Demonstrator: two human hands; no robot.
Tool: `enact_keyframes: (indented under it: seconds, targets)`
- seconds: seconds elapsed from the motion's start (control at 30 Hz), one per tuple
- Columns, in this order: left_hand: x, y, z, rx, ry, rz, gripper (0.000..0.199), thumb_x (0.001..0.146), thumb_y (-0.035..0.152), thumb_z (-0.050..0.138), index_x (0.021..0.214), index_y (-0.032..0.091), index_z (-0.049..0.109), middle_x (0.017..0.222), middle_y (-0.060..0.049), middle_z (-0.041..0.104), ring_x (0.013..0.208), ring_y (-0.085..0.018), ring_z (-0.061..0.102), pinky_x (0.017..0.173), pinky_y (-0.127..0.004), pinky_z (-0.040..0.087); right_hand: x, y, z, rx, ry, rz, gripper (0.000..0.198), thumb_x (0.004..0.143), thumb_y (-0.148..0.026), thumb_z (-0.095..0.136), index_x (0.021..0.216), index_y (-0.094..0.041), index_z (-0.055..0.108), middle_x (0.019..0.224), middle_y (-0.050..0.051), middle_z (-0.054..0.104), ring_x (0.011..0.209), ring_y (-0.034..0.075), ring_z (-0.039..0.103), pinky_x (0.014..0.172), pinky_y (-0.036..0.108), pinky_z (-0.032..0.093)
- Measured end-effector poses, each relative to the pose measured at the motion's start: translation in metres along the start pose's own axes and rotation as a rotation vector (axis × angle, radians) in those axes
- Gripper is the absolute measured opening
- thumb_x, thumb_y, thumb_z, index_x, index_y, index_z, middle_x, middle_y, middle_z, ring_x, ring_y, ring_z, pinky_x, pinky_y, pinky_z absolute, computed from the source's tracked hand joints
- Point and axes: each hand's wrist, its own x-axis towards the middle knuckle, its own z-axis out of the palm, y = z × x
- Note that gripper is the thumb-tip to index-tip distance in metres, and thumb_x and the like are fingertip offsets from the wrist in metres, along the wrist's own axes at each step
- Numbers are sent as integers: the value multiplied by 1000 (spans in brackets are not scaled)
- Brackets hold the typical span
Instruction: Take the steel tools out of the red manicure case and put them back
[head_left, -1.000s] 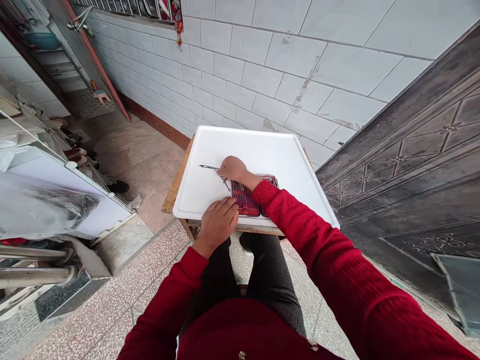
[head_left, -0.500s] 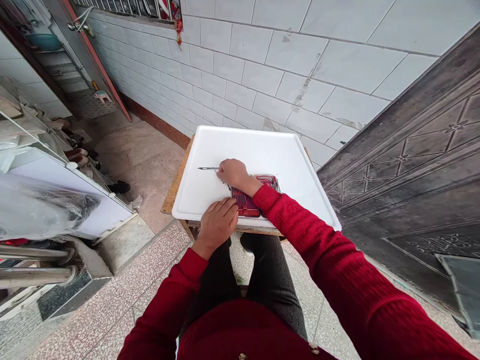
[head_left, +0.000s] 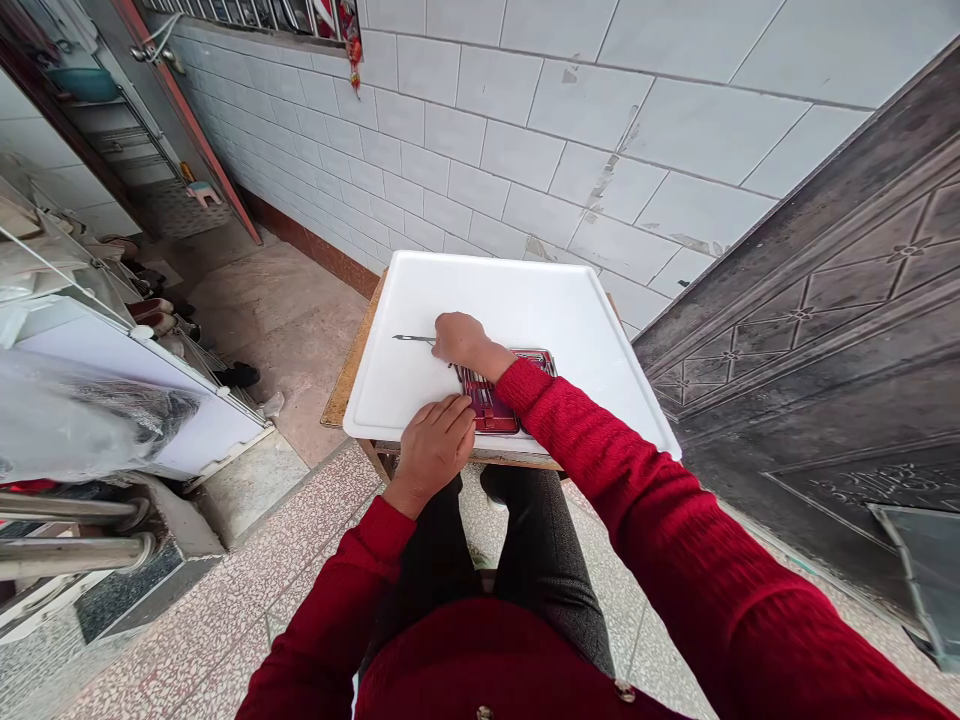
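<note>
Tool (head_left: 411, 338): is pointing left.
Right hand (head_left: 463, 340): is curling at its right end, grip hidden.
Left hand (head_left: 436, 442): is touching red case (head_left: 498, 423), nearly flat, hold unclear.

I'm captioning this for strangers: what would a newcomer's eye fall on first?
Probably the red sleeves, extending from bottom left and bottom right toward the white board at the centre. There, the right hand is at a metal tool jutting out to the left, while the left hand lies at the left side of a red case. Behind, a pale tiled wall fills much of the top.
</note>
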Motion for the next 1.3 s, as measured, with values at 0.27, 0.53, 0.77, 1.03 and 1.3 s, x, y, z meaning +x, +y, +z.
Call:
enact_keyframes:
  seconds: [0.27, 0.53, 0.77, 1.03, 1.3]
  targets:
    - [1, 0, -1, 10, -22, -1, 23, 100, 15, 53, 113, 20, 71, 123, -9, 77, 118, -25, 72, 99, -41, 57, -10, 21, -2, 519, -130, 7, 19, 77, -10, 66, 58, -14, 65, 61, 4, 68, 50, 11, 55, 55, 25, 48]
    - [3, 1, -2, 3, -42, -12, 22, 100, 16, 53, 113, 21, 71, 125, -9, 76, 119, -25, 71, 99, -42, 56, -25, 47, -8, 607, -206, -72, 23, 75, -9, 65, 53, -14, 61, 53, 0, 62, 44, 6, 44, 51, 22, 39]
    - [6, 1, -4, 5, -15, 17, 21, 99, 14, 55, 113, 19, 70, 123, -9, 77, 117, -25, 72, 98, -41, 57, -37, 37, -7, 105, -113, -121, 11, 82, -16, 68, 82, -12, 78, 85, 12, 79, 74, 21, 70, 66, 28, 49]
    - [5, 0, -2, 15, -6, 21, 21, 99, 14, 56, 113, 19, 70, 124, -9, 77, 117, -25, 72, 97, -42, 57, -37, 41, 2, 111, 20, -138, 10, 83, -21, 69, 85, -14, 76, 92, 12, 78, 86, 24, 71, 70, 29, 49]
    - [5, 0, -4, 15, -35, 6, 22, 99, 15, 55, 114, 20, 70, 125, -9, 76, 119, -25, 71, 98, -42, 57, -34, 94, 23, 1159, -31, -121, 7, 75, -14, 71, 71, -15, 65, 62, 1, 69, 50, 10, 58, 43, 19, 39]
